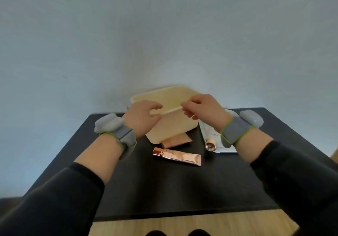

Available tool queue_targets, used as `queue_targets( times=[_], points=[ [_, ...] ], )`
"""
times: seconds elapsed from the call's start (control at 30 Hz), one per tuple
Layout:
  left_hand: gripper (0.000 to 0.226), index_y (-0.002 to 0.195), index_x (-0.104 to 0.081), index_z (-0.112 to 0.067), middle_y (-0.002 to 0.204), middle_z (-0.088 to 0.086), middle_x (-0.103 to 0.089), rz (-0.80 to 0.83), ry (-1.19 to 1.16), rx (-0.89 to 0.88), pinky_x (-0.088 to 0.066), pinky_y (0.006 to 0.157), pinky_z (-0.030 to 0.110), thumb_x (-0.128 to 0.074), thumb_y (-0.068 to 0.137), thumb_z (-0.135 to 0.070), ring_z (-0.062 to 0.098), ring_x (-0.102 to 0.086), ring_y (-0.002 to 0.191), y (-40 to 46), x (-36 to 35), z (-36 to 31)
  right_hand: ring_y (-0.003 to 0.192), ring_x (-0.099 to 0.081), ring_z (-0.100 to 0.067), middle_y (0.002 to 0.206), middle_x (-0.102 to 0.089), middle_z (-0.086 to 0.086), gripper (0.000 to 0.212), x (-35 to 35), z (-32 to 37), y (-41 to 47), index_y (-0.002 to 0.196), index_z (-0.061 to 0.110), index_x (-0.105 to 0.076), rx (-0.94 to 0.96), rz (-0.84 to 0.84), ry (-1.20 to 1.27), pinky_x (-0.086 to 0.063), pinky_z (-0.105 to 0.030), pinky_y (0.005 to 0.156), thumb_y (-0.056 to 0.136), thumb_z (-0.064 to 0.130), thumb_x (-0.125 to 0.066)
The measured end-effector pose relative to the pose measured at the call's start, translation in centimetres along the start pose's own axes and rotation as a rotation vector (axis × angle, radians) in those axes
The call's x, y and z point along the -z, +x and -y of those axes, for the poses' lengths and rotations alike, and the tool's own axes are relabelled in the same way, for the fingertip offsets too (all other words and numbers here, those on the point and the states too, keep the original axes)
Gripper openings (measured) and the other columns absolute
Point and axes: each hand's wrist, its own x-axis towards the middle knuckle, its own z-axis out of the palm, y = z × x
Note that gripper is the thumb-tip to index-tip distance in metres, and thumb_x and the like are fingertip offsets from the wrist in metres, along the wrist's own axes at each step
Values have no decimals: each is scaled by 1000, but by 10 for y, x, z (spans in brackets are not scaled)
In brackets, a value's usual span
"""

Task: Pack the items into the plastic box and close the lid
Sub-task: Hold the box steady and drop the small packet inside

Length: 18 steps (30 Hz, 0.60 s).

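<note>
A person stands at a black tabletop (173, 186) set against a pale blue-grey wall (164, 34), with both arms reaching forward in dark sleeves (54, 199). Each wrist carries a grey band edged in green cord, with a pale grey pod fixed on its outer side.

The plastic box (172, 126), cream and translucent, sits at the far middle of the tabletop, toward twelve o'clock from the person. Its lid (164, 96) is raised and tilted up toward the wall, hinged or propped along the far side; which of the two cannot be told.

The left hand (140, 118) is at the box's nine o'clock side, its fingers (155, 107) curled around the near edge of the lid. The right hand (203, 107) is at the three o'clock side, its fingers (186, 107) pinched closed on that same thin edge.

Still outside the box, a rose-gold tube (180, 156) lies flat at six o'clock of it, cap pointing toward nine o'clock. A small tan carton (175, 141) lies between the tube and the box, partly tucked under the box's near corner. At about four o'clock of the box, a white tube with a metallic cap (210, 140) rests on a white sheet or packet (225, 148), partly hidden by the right wrist.

Wood flooring (182, 224) shows below the tabletop's near edge.
</note>
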Motion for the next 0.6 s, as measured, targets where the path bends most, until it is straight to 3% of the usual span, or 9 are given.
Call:
queue_targets(
  times=[0.13, 0.33, 0.5, 0.6],
  points=[
    [42, 131, -52, -18, 133, 2, -57, 1, 19, 2, -37, 108, 35, -50, 90, -20, 20, -52, 123, -5, -5, 3, 67, -60, -14, 66, -65, 2, 22, -9, -9, -6, 77, 7, -68, -24, 16, -66, -52, -32, 72, 84, 27, -62],
    [41, 130, -54, -17, 131, 3, -59, -56, 46, 0, -38, 106, 33, -49, 89, -17, 20, -51, 124, -7, -16, 12, 70, -61, -15, 69, -65, 1, 28, -20, -22, -10, 84, 0, -68, -33, 43, -126, -55, -36, 77, 83, 28, -63],
    [37, 123, -60, -18, 125, 3, -64, -111, 64, -4, -39, 100, 31, -51, 88, -17, 21, -54, 119, -6, -20, 16, 65, -53, -8, 68, -57, 8, 15, -29, -32, -14, 78, 15, -64, -6, 54, -250, -43, -25, 67, 82, 30, -64],
    [33, 119, -63, -19, 121, 1, -65, -119, 58, 3, -40, 97, 30, -50, 88, -17, 20, -55, 115, -3, -21, 16, 80, -55, -10, 78, -58, 10, 12, -32, -39, -15, 84, 19, -65, 0, 95, -333, -41, -23, 74, 82, 31, -64]
  ],
)
